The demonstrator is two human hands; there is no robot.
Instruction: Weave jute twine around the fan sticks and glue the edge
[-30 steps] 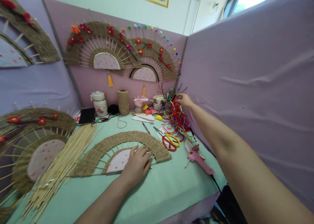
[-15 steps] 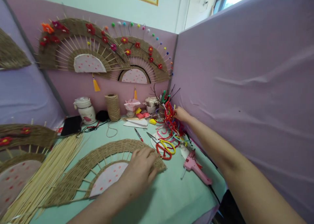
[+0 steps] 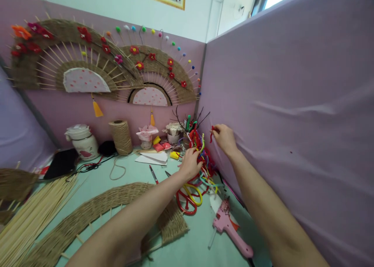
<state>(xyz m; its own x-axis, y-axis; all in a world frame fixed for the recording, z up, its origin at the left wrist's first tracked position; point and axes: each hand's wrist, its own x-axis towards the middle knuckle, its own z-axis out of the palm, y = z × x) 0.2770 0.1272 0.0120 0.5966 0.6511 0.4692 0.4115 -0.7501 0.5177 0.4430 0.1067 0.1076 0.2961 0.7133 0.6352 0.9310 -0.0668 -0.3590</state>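
Note:
A tangle of coloured pipe cleaners (image 3: 208,161), mostly red with yellow, green and purple, lies against the right partition. My left hand (image 3: 191,163) is at its near side, fingers curled on the strands. Just above and right of the tangle, my right hand (image 3: 224,138) pinches a short red pipe cleaner (image 3: 211,135) between thumb and fingers. Below my left forearm lies a woven twine fan (image 3: 117,195), partly hidden. Red-handled scissors (image 3: 187,209) and yellow-handled scissors (image 3: 198,198) rest between the fan and the tangle, their blades partly covered by my left arm.
A pink glue gun (image 3: 230,230) lies at the right. Behind stand a twine spool (image 3: 121,138), a white jar (image 3: 83,142) and small cups. Thin wooden strips (image 3: 37,216) spread at the left. Finished fans (image 3: 99,60) hang on the back partition.
My left hand has left the woven fan and reached forward to the pipe cleaners. My right hand has drawn a red pipe cleaner up and right out of the tangle. The view has shifted right.

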